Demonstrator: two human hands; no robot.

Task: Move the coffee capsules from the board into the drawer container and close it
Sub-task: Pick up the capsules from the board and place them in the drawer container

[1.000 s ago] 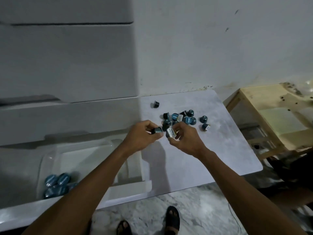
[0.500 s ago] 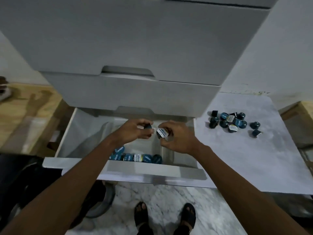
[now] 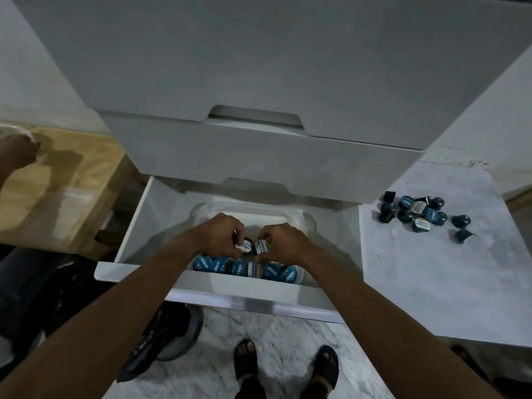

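Note:
The bottom white drawer [image 3: 135,223] stands pulled out, with a clear plastic tray [image 3: 308,223] inside it. Both hands are down in the tray. My left hand [image 3: 218,237] pinches a coffee capsule [image 3: 244,245] with its white foil lid facing up. Beside it, my right hand [image 3: 283,244] grips another capsule [image 3: 261,246]. Just below the hands, a row of several blue capsules [image 3: 244,267] lies at the tray's near end. On the white marbled board [image 3: 417,272] to the right sits a cluster of several dark blue capsules [image 3: 414,213].
Shut white drawers [image 3: 259,156] rise above the open one. A wooden bench [image 3: 72,180] stands at the left, with another person's hand [image 3: 14,154] over it. My sandalled feet [image 3: 285,367] are on the marble floor, and dark bags [image 3: 86,312] lie at lower left.
My hands carried two capsules from the board over to the open drawer, then lowered them into the tray just above the row of capsules. My view swung left toward the drawer.

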